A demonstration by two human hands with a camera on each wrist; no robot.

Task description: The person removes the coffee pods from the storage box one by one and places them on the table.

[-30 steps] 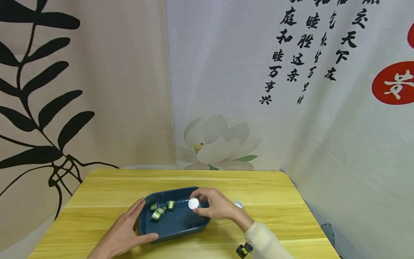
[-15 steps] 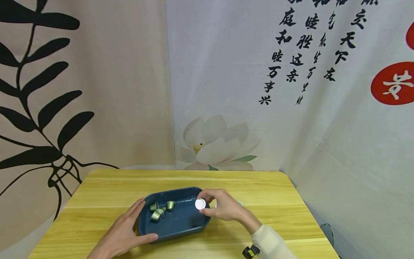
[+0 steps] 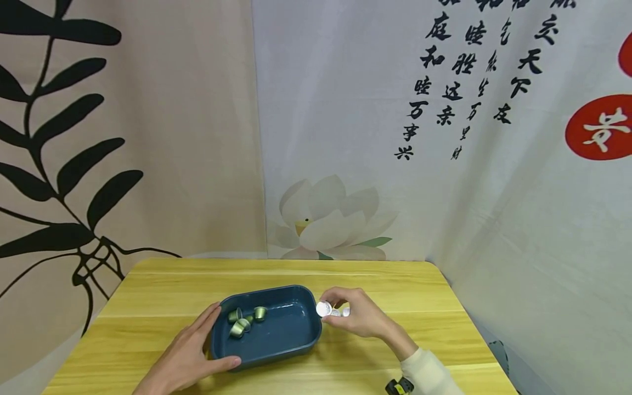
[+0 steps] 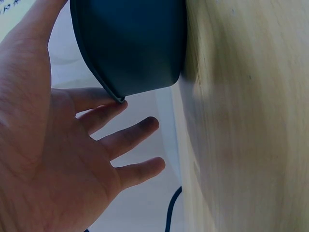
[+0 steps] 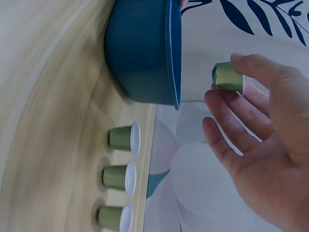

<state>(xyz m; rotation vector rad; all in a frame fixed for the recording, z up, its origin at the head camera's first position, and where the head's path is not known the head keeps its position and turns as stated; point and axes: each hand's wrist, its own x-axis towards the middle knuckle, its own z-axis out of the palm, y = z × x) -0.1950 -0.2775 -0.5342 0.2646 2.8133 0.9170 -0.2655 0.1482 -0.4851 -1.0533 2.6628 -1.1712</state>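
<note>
Between thumb and fingertips, my right hand [image 3: 362, 312] pinches a green coffee capsule [image 5: 227, 76] with a white lid. It is held above the table, just off the right end of a dark blue dish [image 3: 281, 332]. Several green capsules [image 3: 240, 328] lie jumbled in the dish's left half. My left hand [image 3: 187, 351] spans the dish's left end, thumb at the front rim and extended fingers at the back. In the left wrist view, fingertips touch the rim while other fingers [image 4: 140, 172] stay straight and apart from it.
Three more capsules stand in a row, lids up, on the table beyond the dish's right end, among them one capsule [image 5: 120, 138] nearest the dish. My right hand partly hides them in the head view. The wooden table [image 3: 395, 285] ends at a cloth backdrop [image 3: 345, 137].
My right hand has moved right with its capsule, from above the dish's right part to just outside its rim. The left hand and the dish have stayed in place.
</note>
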